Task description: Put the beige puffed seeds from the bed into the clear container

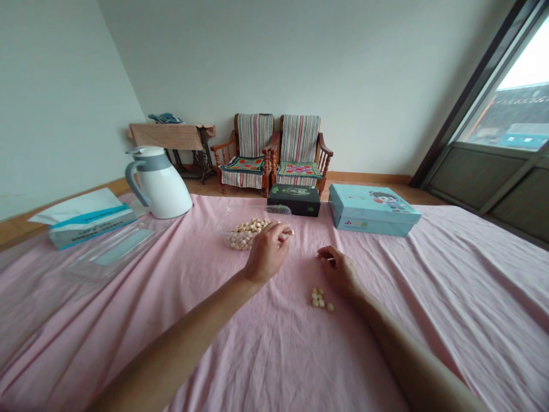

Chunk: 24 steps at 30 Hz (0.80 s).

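My left hand [268, 250] is closed in a pinch, with a small pale seed-like piece [292, 232] at its fingertips. It is held in front of a clear plastic container [223, 220] and hides part of it. Many similar cream-coloured pieces [242, 236] fill the container's left side. Lower to the right, my right hand [339, 270] hovers over or rests on the cloth, its fingers loosely bent and apart; I see nothing in them. Near its wrist, several pale round pieces [318, 298] lie in a tight cluster, with one [330, 306] slightly apart.
A pink cloth [257, 360] with folds covers the table. To the left stand a white and grey jug [165, 186], a tissue pack [92, 220] and a clear plastic lid [120, 249]. Behind my hands are a black box [294, 200] and a light blue box [373, 209].
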Each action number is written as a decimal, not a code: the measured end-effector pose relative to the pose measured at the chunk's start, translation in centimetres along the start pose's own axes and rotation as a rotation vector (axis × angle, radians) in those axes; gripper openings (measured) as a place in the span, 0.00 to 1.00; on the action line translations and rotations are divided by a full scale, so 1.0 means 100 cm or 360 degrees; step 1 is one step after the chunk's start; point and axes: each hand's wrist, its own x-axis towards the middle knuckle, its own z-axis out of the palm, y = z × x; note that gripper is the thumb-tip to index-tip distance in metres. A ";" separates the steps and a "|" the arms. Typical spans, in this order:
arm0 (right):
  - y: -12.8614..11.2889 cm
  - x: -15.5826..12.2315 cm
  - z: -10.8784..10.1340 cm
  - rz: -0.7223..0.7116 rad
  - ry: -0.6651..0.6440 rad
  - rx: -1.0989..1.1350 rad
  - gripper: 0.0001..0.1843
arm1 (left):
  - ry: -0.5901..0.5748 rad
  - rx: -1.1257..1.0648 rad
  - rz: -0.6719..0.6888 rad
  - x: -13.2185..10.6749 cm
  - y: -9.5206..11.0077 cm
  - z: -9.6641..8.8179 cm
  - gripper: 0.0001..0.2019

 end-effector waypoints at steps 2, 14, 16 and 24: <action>0.001 0.000 0.001 0.0000 0.0005 0.0002 0.11 | 0.0148 0.0058 0.0002 0.008 -0.003 -0.005 0.12; 0.001 0.001 0.002 -0.0001 0.0015 -0.0003 0.12 | -0.1036 -0.0079 0.0383 -0.049 0.016 0.041 0.10; 0.002 0.001 0.002 -0.0001 0.0019 -0.0003 0.12 | -0.1020 -0.0054 0.0335 -0.052 0.014 0.043 0.07; 0.001 0.001 0.000 0.0002 -0.0010 -0.0004 0.11 | -0.0323 0.0202 0.0184 -0.013 0.006 0.011 0.03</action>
